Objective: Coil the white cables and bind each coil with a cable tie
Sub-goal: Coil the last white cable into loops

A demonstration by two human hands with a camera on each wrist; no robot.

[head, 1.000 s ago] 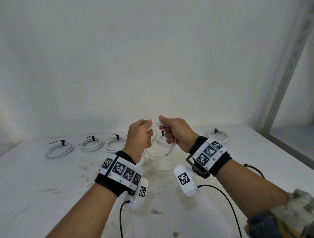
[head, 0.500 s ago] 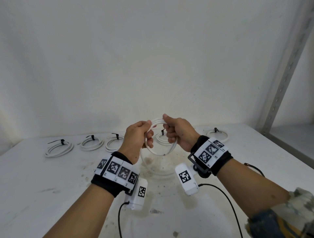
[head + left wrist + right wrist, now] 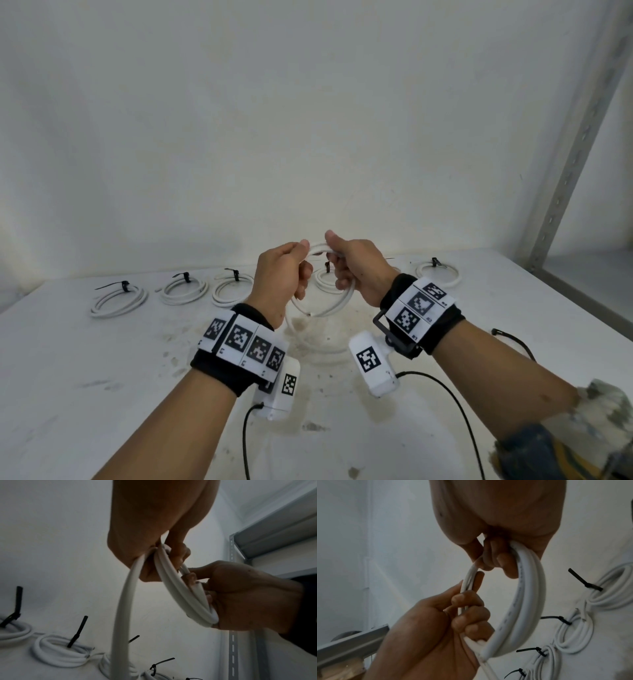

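Head view: left hand [image 3: 283,274] and right hand [image 3: 359,270] both grip the half-wound white cable [image 3: 337,301] above the table [image 3: 85,377], no tie on yet, so any slackened grip likely springs the loops open.

Part of the bound coil [image 3: 327,279] behind both hands [image 3: 359,270] — its cable tie half-hidden (right sleeve [image 3: 582,442] cropped)

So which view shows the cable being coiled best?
The right wrist view: the cable loops fill the frame, gripped by the left hand and right hand. The left wrist view shows part; the head view shows it small, half hidden.
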